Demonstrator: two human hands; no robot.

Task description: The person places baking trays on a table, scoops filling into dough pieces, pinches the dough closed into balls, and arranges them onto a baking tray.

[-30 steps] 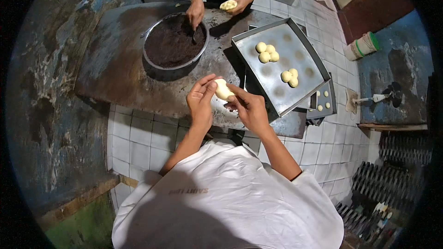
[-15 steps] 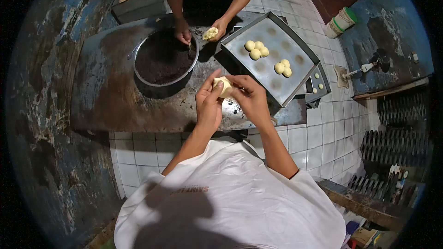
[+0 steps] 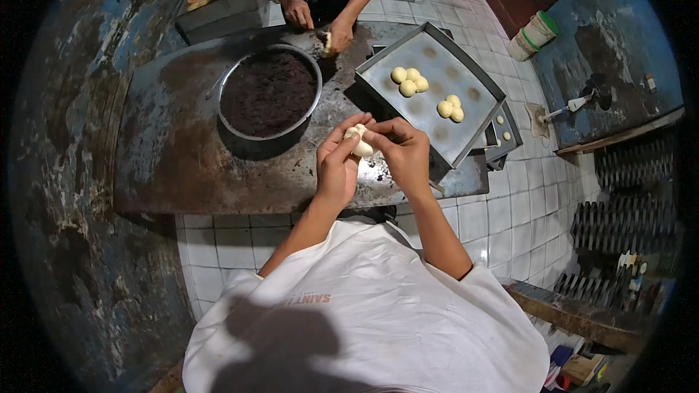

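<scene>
The soft, pale cream lump of dough (image 3: 363, 147) is held over the near part of the brown, stained desk (image 3: 167, 138). On the left stands a round metal bowl (image 3: 319, 89) of dark brown, crumbly filling (image 3: 269, 94). At the far edge, a co-worker's hand (image 3: 297, 13) has left the bowl, so the filling now lies free of hands; the co-worker's other hand (image 3: 341, 35) holds a pale piece of dough (image 3: 328, 44). Next, the left hand (image 3: 337, 167) has its grip clamped on the lump, and the right hand (image 3: 408, 159) pinches it from the right. The lump looks more gathered than a second ago, suggesting its edges are coming together. Rightmost, a grey, rectangular metal tray (image 3: 426, 120) bears a far cluster of four smooth cream balls (image 3: 408, 88) and a near cluster of three (image 3: 445, 109).
</scene>
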